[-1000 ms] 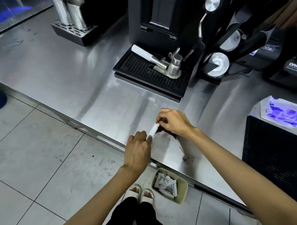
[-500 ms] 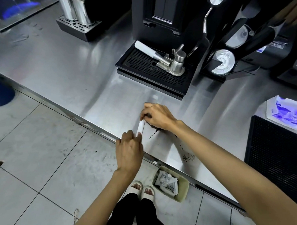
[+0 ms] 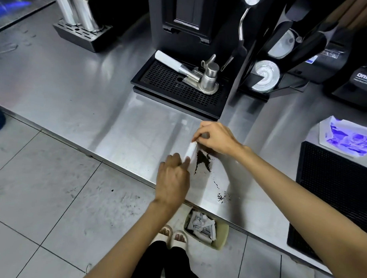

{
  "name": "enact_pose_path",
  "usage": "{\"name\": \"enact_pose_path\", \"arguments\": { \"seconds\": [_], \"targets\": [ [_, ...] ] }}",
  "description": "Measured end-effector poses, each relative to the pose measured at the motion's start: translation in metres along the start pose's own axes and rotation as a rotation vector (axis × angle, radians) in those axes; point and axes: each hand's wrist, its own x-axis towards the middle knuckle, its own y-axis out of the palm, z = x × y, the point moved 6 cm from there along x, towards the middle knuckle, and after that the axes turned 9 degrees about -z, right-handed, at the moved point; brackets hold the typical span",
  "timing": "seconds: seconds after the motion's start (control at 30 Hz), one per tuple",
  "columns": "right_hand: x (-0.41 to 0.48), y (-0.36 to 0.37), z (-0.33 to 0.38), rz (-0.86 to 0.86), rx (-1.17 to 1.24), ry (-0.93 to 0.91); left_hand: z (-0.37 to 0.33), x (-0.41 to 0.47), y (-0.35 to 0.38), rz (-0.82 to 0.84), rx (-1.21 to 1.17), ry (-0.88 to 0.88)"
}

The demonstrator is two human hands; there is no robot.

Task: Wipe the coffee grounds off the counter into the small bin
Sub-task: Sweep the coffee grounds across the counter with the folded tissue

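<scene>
Stainless steel counter was seen running across the scene, with grey tiled floor on its near side. A white strip was held on edge on the counter between both hands. Its near end was pinched by the curled fingers of the left hand, and its far end was pinched between the thumb and bent fingers of the right hand.

The coffee grounds were heaped in a dark pile just right of the strip, touching its edge, near the right hand's fingers and right of the left hand's fingertips. A thin trail and a smaller scatter were spread nearer the counter's near edge.

The small bin was set on the floor below that edge, beside sandalled feet, with crumpled paper inside. Further back, a portafilter was laid on a black drip tray, and a black mat was placed at the right
</scene>
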Motion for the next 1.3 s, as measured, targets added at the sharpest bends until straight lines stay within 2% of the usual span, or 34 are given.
{"name": "enact_pose_path", "arguments": {
  "seconds": [0.13, 0.23, 0.47, 0.67, 0.77, 0.87, 1.07, 1.3],
  "targets": [
    [0.030, -0.004, 0.009, -0.075, 0.034, 0.007, 0.035, 0.028, -0.012, -0.101, -0.032, -0.055],
    [0.041, 0.004, 0.009, -0.062, -0.024, 0.034, 0.060, 0.043, 0.002, -0.012, 0.035, -0.092],
    [0.008, 0.013, -0.008, -0.056, -0.145, 0.028, 0.029, 0.036, 0.014, 0.016, 0.126, 0.198],
    [-0.054, 0.001, -0.039, -0.041, -0.139, 0.148, -0.013, 0.011, 0.028, 0.131, 0.071, 0.377],
    [-0.065, -0.004, -0.047, -0.023, -0.114, 0.193, -0.013, 0.013, 0.021, 0.120, 0.000, 0.376],
    [-0.052, -0.014, -0.046, -0.086, -0.040, 0.231, -0.001, 0.028, 0.016, 0.102, -0.031, 0.337],
    [-0.006, -0.005, -0.015, -0.104, -0.102, 0.156, 0.035, 0.049, 0.017, 0.030, 0.042, 0.213],
    [-0.027, 0.008, -0.021, -0.076, -0.092, 0.190, 0.019, 0.028, 0.016, 0.032, 0.038, 0.370]
  ]
}}
